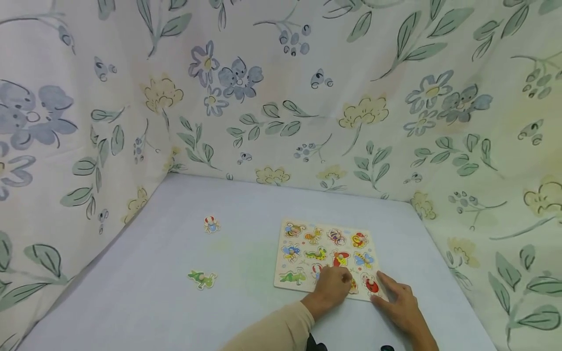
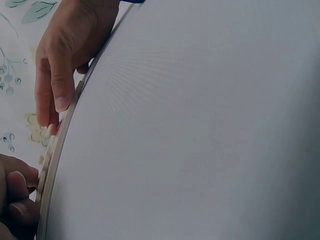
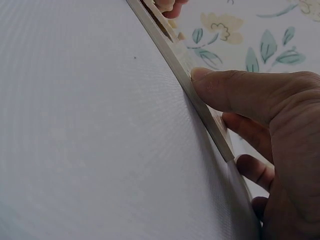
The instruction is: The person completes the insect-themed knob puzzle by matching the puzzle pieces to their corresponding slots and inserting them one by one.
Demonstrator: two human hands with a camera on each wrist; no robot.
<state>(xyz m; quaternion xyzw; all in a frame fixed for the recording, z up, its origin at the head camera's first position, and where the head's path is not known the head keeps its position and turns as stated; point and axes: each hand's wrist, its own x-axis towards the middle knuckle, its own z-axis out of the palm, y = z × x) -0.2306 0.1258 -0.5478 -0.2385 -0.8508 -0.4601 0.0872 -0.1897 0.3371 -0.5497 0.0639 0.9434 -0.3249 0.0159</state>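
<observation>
A wooden peg puzzle board (image 1: 281, 263) with colourful insect pieces lies on the table. My left hand (image 1: 330, 288) is over its front edge and pinches a yellow-brown insect piece (image 1: 353, 286), mostly hidden by the fingers. In the right wrist view this wooden piece (image 3: 165, 5) shows at the fingertips, above a dark recess in the board. My right hand (image 1: 401, 304) grips the board's front right corner, thumb on the front edge and fingers along the right side, beside a red ladybird piece (image 1: 371, 284).
Left of the board, a green grasshopper piece (image 1: 202, 279) and a red-and-blue beetle piece (image 1: 211, 224) lie loose on the white table (image 1: 145, 282). Floral cloth (image 1: 281, 122) hangs at the back and both sides. Small black objects (image 1: 387, 348) show at the bottom edge.
</observation>
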